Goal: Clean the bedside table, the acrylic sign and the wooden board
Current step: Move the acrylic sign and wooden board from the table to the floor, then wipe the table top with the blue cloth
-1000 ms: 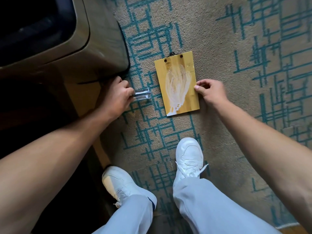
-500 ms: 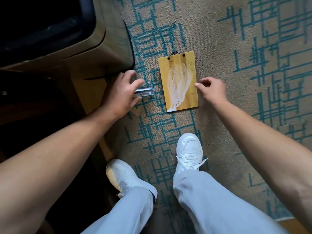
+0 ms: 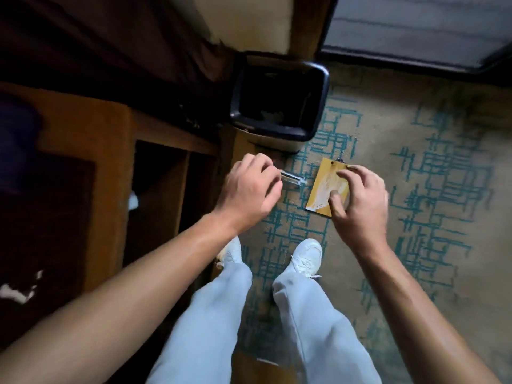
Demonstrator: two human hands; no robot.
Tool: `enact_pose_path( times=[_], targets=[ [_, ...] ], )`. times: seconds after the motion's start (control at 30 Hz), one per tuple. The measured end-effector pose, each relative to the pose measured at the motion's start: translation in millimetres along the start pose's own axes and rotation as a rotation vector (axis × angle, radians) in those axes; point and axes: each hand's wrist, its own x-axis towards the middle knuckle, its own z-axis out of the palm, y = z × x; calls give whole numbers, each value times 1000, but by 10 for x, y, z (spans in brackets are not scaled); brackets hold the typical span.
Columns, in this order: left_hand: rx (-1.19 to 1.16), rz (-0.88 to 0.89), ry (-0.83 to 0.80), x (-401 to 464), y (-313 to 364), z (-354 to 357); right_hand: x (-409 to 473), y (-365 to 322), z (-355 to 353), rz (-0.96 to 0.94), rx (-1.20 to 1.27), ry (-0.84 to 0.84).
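Observation:
A yellow wooden board (image 3: 322, 187) smeared with white streaks is held above the patterned carpet. My right hand (image 3: 360, 198) grips it, thumb on its face and fingers round its right edge. My left hand (image 3: 249, 189) holds the clear acrylic sign (image 3: 376, 179) by one end, and the sign sticks out to the right towards the board. The brown bedside table (image 3: 91, 151) with open shelves stands at the left, and white marks show on its dark top at the lower left.
A black-rimmed waste bin (image 3: 279, 101) stands just beyond my hands against the wall. A dark curtain hangs at the upper left. My two white shoes (image 3: 307, 256) stand on the beige and teal carpet (image 3: 415, 217). A grey surface lies at the upper right.
The view has pulled up and back. My right hand has taken hold of the board and lifted it off the carpet. My left hand has risen with the acrylic sign.

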Motion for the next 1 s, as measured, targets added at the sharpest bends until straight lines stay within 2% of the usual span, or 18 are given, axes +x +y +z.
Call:
enact_pose_path(
  times=[0.13, 0.33, 0.47, 0.57, 0.73, 1.0],
  targets=[
    [-19, -204, 239, -527, -97, -989, 194, -1078, -395, -290, 5, -67],
    [222, -537, 371, -1710, -913, -2067, 539, -2753, -235, -669, -96, -239],
    [363, -855, 307, -2642, -1677, -2328, 645, -3843, 286, -884, -178, -374],
    [354, -1054, 216, -3154, -2169, -2348, 650, -4443, 752, -1011, -279, -400],
    [252, -1222, 135, -3635, -2645, -2283, 533, -4956, 1295, -1085, -371, -404],
    [139, -1221, 74, -3971, -2770, -2124, 472, -5143, 1455, -1059, -517, -381]
  ],
)
